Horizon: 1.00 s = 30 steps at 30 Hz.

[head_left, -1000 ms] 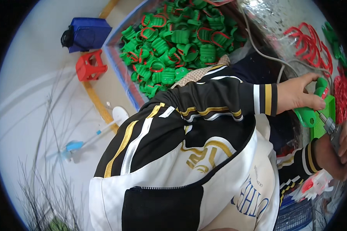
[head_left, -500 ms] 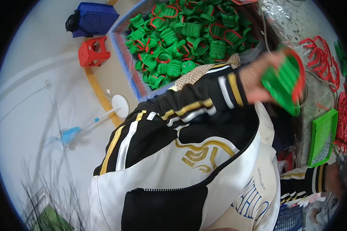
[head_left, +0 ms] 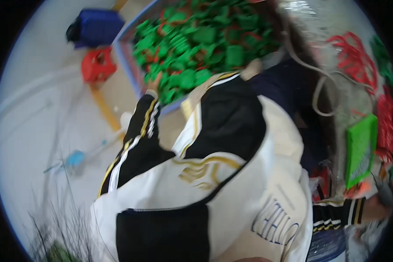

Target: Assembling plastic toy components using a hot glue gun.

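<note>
Swung away from the table (head_left: 340, 126) since half a second ago, when it gripped a green, red-rimmed piece, the left hand (head_left: 154, 83) now reaches over the left edge of a blue-rimmed box (head_left: 125, 65), near the lower-left corner. Blur hides its fingers, and whether they are apart, together or clamped on a piece cannot be told. Green pieces (head_left: 205, 35) with red trim fill the box in a loose heap, some just beside the hand. Across the scene, the right hand (head_left: 375, 209) sits at the lower right, near the lower end of a green tray (head_left: 364, 131) on the table; its fingers fade into the dark rim of the view, their state unclear. Small silvery bits lie toward the tray's lower edge. Red strips (head_left: 353, 61) are spread on the table above the tray, and a pale cable (head_left: 294, 56) loops along the table's left edge. Outside the box's left edge stand a red stool (head_left: 98, 65) and a blue bag (head_left: 99, 28).
</note>
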### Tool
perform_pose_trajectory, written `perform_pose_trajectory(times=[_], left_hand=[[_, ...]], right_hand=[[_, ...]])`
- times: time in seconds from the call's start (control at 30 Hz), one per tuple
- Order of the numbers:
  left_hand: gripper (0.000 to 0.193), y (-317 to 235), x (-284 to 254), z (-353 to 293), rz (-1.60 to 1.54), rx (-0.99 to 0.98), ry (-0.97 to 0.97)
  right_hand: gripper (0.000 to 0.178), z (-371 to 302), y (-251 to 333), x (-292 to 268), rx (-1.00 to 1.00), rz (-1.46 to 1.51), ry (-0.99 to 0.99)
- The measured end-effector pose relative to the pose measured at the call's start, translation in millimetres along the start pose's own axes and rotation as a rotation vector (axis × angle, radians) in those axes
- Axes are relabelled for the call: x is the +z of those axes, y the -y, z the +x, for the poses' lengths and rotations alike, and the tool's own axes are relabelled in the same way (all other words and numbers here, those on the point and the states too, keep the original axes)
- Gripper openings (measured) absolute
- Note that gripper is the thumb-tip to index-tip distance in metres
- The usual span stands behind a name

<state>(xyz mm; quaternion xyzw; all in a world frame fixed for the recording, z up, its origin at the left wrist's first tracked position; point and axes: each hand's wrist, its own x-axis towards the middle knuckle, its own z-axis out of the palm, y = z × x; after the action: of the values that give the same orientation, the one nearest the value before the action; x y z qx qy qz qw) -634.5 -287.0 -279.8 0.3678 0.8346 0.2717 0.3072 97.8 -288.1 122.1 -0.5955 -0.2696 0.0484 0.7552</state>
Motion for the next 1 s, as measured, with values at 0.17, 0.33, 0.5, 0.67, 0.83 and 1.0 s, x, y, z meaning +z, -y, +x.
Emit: perform_pose_trajectory(times=[0.17,0.33,0.5,0.67,0.83,1.0], left_hand=[[0.057,-24.6,21.8,52.3,-0.283,0.465,-0.209],[0.039,-333.6,102.8,-40.0,-0.51,0.68,0.036],[0.04,-546.4,204.8,-160.8,-0.495,1.104,0.875],[0.059,-675.0,401.4,-200.2,-0.257,1.5,0.637],[0.046,-711.0,459.6,-215.5,0.151,1.356,0.585],[0.032,-665.3,416.8,-227.5,-0.069,1.579,0.507]], right_hand=[[0.041,22.8,-23.9,-71.8,0.083,0.19,0.138],[0.049,11.0,-12.9,-64.8,-0.077,0.015,0.127],[0.061,8.0,1.0,-59.1,-0.103,-0.022,0.166],[0.062,13.7,-6.6,-61.3,-0.106,-0.041,0.174],[0.059,14.8,-10.0,-81.0,-0.082,-0.083,0.145],[0.057,17.5,-6.2,-95.3,-0.085,-0.121,0.168]])
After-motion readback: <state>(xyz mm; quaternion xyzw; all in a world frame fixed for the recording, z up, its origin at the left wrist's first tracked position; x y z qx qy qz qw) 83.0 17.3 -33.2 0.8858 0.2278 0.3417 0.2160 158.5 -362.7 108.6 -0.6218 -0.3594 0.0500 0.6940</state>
